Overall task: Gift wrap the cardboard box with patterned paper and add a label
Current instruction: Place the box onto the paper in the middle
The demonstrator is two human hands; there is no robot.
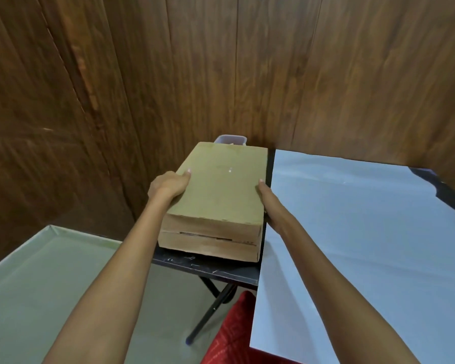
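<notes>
A plain brown cardboard box [218, 195] lies at the left end of a small black table [208, 266]. My left hand [168, 185] grips its left side, thumb on the top face. My right hand [267, 198] grips the right side, thumb tip on the top edge, fingers hidden behind the box. A large sheet of paper [352, 237], showing a plain pale blue-white side, is spread over the table to the right of the box and hangs past the near edge.
A small translucent plastic container [230, 139] stands behind the box against the wood-panelled wall [221, 74]. Black folding table legs [210, 311] show below. Red patterned fabric [231, 334] lies under the table's near edge. Grey-green floor is at the lower left.
</notes>
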